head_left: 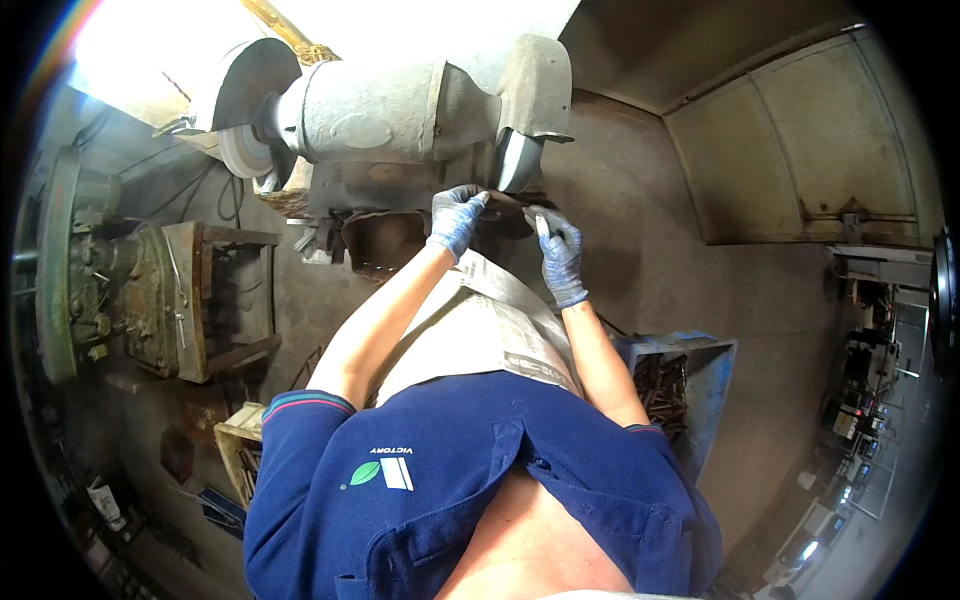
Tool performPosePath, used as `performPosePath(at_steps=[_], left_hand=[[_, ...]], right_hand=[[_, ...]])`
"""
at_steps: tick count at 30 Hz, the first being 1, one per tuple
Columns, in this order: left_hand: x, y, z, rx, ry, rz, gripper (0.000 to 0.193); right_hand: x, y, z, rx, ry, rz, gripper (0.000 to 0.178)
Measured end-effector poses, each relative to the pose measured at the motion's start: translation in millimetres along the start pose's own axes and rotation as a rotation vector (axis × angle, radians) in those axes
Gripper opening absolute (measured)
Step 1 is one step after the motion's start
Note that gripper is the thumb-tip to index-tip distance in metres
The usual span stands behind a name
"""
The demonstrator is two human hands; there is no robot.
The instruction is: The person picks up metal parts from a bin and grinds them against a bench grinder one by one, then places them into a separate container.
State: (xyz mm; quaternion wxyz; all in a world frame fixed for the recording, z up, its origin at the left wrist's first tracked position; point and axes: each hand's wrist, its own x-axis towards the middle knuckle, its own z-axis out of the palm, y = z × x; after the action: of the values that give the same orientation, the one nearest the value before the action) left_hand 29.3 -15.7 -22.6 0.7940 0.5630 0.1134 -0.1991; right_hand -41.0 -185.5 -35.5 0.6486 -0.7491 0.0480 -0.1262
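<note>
A grey bench grinder [370, 105] stands in front of me, with a wheel at each end. Both my hands wear blue-grey gloves and are raised to its right wheel [520, 162]. My left hand [458, 217] pinches the left end of a thin, dark metal piece [508, 206] just below this wheel. My right hand [560, 252] has its fingers closed at the piece's right end, with the thumb pointing up. The piece is small and dark, so its exact shape and whether it touches the wheel cannot be made out.
The grinder's left wheel [245, 152] is pale and partly guarded. A blue bin [722, 385] with dark metal pieces stands by my right arm; a wooden box [232, 440] is at my left. A greenish machine [65, 260] stands far left, and a large metal cabinet [790, 140] far right.
</note>
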Motion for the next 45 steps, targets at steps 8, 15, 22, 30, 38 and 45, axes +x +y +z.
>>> performPosePath(at_steps=[8,15,22,30,38,45], left_hand=[[-6.9,11.2,-1.9,0.014,0.044,-0.019,0.008],[-4.1,14.3,-25.1,0.076,0.049,0.085,0.010],[-25.7,7.6,-40.9,-0.120,-0.110,0.135,0.014],[-81.5,38.5,-31.6,-0.123,-0.335,0.245,0.018],[-107.7,49.7,-19.7,-0.118,-0.472,0.163,0.020],[-121.3,34.0,5.4,-0.091,-0.635,0.107,0.019]], right_hand=[[-0.8,6.9,8.6,0.057,-0.012,0.025,0.020],[0.8,11.9,32.3,0.189,-0.040,0.030,0.020],[-24.3,-59.9,25.3,-0.250,-0.050,-0.375,0.027],[-69.8,-114.3,10.2,-0.487,-0.005,-0.701,0.046],[-105.1,-145.9,3.0,-0.634,-0.019,-0.681,0.053],[-146.1,-152.1,-20.6,-0.727,0.059,-0.627,0.057]])
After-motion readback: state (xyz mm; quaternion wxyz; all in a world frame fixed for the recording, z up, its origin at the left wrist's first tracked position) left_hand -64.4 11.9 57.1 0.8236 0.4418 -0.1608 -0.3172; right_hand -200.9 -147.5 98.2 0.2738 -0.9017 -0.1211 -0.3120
